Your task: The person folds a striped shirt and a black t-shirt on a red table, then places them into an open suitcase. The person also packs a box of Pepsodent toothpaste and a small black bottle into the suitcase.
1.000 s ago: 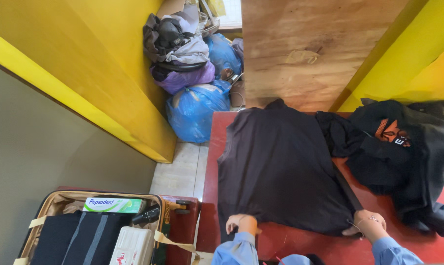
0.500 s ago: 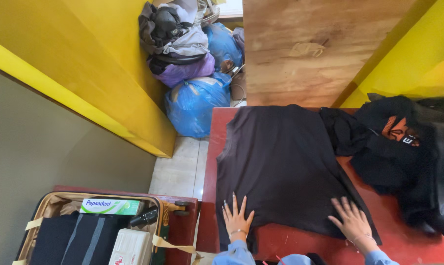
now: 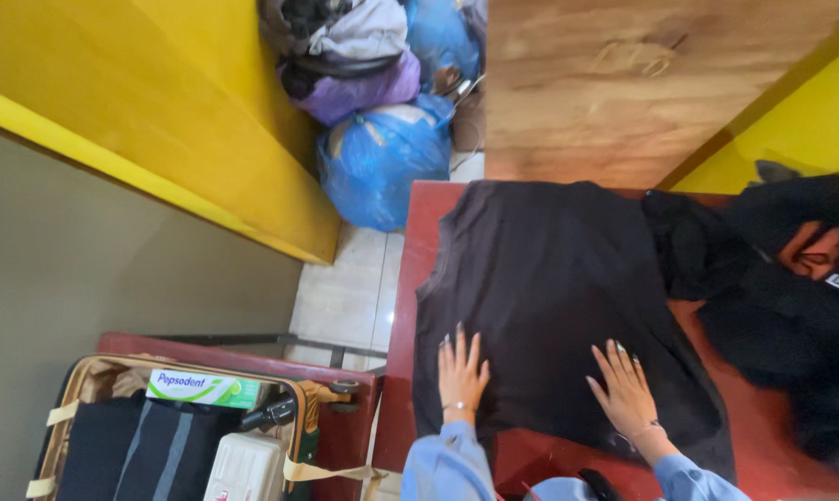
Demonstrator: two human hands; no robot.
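Observation:
A dark garment point(image 3: 549, 288) lies spread flat on a red table point(image 3: 405, 278). My left hand point(image 3: 460, 369) rests palm down on its lower left part, fingers apart. My right hand point(image 3: 625, 390) lies flat on its lower right part, fingers spread too. Neither hand grips the cloth. Both sleeves are light blue.
A heap of dark clothes point(image 3: 781, 297) lies on the table's right side. An open suitcase point(image 3: 178, 436) with folded clothes, a white case and a green-and-white box sits lower left. Blue and purple bags point(image 3: 382, 148) are piled on the floor by the yellow wall point(image 3: 160, 121).
A second ago both hands held the garment's bottom edge. They let go, opened and slid up onto the cloth, pressing it flat. The view has tilted and shifted.

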